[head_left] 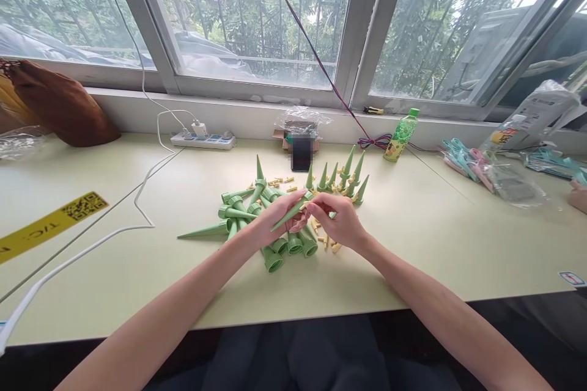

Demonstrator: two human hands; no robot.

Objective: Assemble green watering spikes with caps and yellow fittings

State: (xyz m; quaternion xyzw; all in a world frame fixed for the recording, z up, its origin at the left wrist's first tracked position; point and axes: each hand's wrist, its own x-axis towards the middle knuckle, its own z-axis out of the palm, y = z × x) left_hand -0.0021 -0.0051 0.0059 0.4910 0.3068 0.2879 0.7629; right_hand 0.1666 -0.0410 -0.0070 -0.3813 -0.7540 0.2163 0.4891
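Note:
My left hand (279, 211) is closed around a green plastic watering spike (290, 215), its tip pointing down to the left. At the spike's capped end, my right hand (337, 217) pinches a small yellow valve piece (306, 204), mostly hidden by the fingers. Loose green spikes (238, 211) lie in a pile under and left of my hands, several with open threaded ends toward me. Beneath my right hand, small yellow valves (326, 241) are scattered. Behind it, several spikes with yellow valves (354, 180) stand upright on their caps.
A dark blurred device (301, 153) leans on a small box at the back. Right of it stand a green-capped bottle (402, 134) and, farther off, bagged pink and teal items (468, 162). A power strip (204, 140) with a white cable (149, 186) lies left, near a brown bag (68, 107).

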